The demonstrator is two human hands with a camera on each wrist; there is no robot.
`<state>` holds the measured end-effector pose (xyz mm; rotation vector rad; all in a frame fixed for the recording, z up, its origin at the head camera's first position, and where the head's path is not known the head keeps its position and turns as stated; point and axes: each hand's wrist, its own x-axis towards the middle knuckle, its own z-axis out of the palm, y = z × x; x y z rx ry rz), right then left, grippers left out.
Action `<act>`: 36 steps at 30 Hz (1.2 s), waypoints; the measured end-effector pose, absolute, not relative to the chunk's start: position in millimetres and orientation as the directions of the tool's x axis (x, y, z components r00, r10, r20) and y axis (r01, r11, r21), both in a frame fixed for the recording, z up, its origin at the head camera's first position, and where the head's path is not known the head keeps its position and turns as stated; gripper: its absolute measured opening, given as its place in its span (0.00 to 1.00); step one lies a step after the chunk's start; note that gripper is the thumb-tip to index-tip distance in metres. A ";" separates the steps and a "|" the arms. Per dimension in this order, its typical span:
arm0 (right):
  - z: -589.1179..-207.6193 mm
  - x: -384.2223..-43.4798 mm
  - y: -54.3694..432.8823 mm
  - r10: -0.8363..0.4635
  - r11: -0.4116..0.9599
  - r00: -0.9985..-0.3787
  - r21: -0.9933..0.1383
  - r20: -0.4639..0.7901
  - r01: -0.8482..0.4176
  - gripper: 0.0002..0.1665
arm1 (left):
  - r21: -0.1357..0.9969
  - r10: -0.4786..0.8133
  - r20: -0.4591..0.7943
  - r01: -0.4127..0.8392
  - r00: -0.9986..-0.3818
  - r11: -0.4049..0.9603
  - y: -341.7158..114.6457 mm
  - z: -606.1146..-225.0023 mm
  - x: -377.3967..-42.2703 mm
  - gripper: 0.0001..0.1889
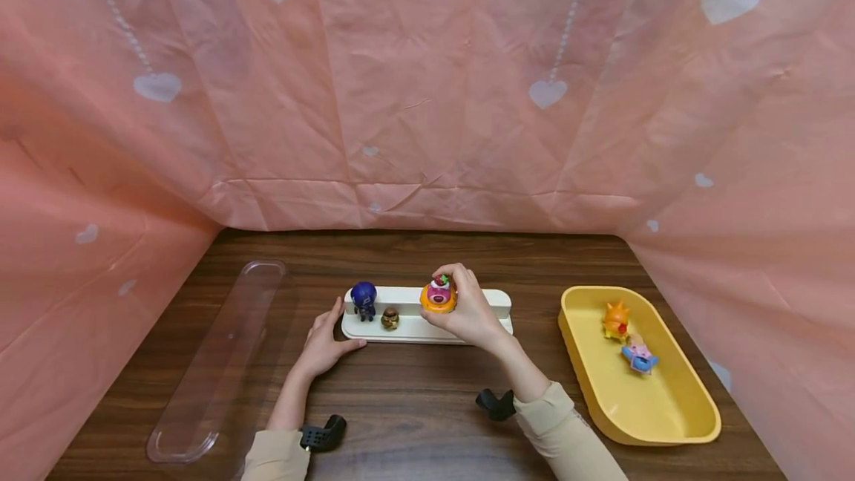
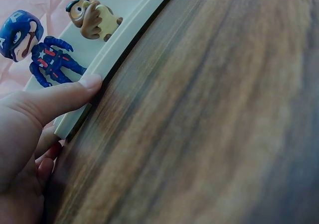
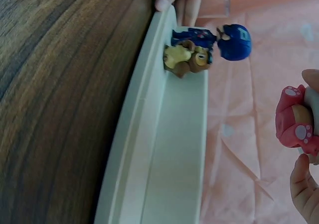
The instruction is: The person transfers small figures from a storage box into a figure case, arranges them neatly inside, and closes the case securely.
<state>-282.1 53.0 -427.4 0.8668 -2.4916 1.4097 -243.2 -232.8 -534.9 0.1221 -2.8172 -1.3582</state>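
My right hand [image 1: 470, 314] pinches a pink bear figurine [image 1: 439, 294] with an orange ring and a strawberry on its head. It holds the figurine over the right part of a long white stepped display stand [image 1: 415, 329]. In the right wrist view the bear's pink feet [image 3: 302, 133] show between thumb and fingers. My left hand [image 1: 323, 347] grips the stand's left end, its thumb [image 2: 75, 94] on the front rim. A blue-helmeted figurine [image 1: 364, 299] stands at the left of the stand, beside a small brown owl figurine [image 1: 390, 318].
On the right of the wooden table [image 1: 427, 421] sits a yellow tray [image 1: 661, 414]. Inside it lie an orange spiky figurine [image 1: 615, 321] and a pink and blue one [image 1: 640, 355]. A long clear plastic cover [image 1: 214, 362] lies at the left. Pink curtain [image 1: 414, 95] encloses the back and sides.
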 end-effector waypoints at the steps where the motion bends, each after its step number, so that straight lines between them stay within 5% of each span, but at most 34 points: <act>1: -429.1 -283.1 51.3 -0.412 0.391 -0.825 -0.743 0.387 -0.544 0.35 | 0.780 -0.075 -0.024 -0.065 -0.997 0.623 -232.9 -534.6 -243.2 0.56; 10: -442.0 -290.1 39.9 -0.431 0.417 -0.839 -0.751 0.333 -0.512 0.35 | 0.781 -0.078 -0.023 -0.067 -0.997 0.621 -233.0 -534.5 -244.2 0.57; 31: -474.4 -305.1 29.0 -0.611 0.486 -0.695 -0.513 0.380 -0.707 0.34 | 0.785 -0.076 -0.016 -0.060 -0.997 0.617 -231.7 -535.1 -243.2 0.56; 36: -476.1 -304.6 27.0 -0.600 0.504 -0.711 -0.518 0.365 -0.691 0.35 | 0.788 -0.082 -0.008 -0.057 -0.997 0.613 -231.7 -535.2 -242.6 0.56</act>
